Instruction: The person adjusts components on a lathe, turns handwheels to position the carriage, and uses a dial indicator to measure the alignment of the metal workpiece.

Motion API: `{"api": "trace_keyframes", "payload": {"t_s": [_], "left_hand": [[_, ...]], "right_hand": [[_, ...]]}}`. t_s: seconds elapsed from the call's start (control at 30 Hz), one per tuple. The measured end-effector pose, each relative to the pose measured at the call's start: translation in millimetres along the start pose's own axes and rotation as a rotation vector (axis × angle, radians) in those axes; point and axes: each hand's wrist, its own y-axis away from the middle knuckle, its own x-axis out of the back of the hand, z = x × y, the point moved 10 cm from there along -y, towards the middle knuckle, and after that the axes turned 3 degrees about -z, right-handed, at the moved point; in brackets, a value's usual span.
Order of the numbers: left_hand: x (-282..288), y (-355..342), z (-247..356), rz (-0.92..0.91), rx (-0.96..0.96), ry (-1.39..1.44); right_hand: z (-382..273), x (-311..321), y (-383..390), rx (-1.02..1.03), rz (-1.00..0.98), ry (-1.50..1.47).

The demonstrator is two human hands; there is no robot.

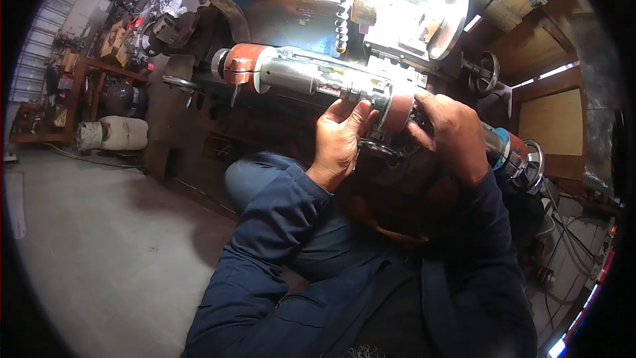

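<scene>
A long silver cylindrical spindle [289, 74] lies across the machine in front of me, with an orange-red clamp collar [243, 64] round its left part. Toward its right end is a reddish-brown ring-shaped part [399, 107]. My left hand [336, 141] reaches up from below, thumb and fingers closed on a small metal fitting [363, 93] just left of that ring. On the ring's other side, my right hand [454, 129] has its fingers curled inward. Whatever they grip there is in shadow and hidden.
Handwheels stand at the left [181, 83], below the spindle [379, 148] and at the right [489, 73]. A bright lamp glares over the machine's back. A dirty white plastic jug [124, 134] lies on the floor at left, near shelving with metal parts. Cables hang at right.
</scene>
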Motion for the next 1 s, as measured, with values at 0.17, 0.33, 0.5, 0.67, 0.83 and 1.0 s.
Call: {"api": "trace_keyframes", "payload": {"t_s": [0.17, 0.33, 0.5, 0.67, 0.83, 1.0], "left_hand": [[-0.5, -0.7, -0.8, -0.014, -0.007, 0.008], [1.0, -0.3, -1.0, 0.006, -0.004, -0.011], [2.3, -0.4, -2.1, 0.002, -0.001, -0.012], [-3.1, 1.1, 2.3, -0.005, -0.023, -0.01], [0.2, -1.1, -0.9, -0.103, -0.011, -0.013], [-1.8, 0.4, 0.9, -0.064, -0.067, -0.129]], "right_hand": [[1.7, -2.7, 1.4, 0.01, 0.006, 0.001], [1.9, -2.1, 2.2, 0.043, 0.047, -0.006], [3.3, -1.2, 4.7, 0.041, 0.07, -0.021], [6.9, 10.5, 16.1, -0.054, 0.067, -0.047], [15.0, 42.5, 50.0, -0.05, 0.233, -0.118], [32.8, 65.8, 91.5, -0.128, 0.31, 0.001]]}}
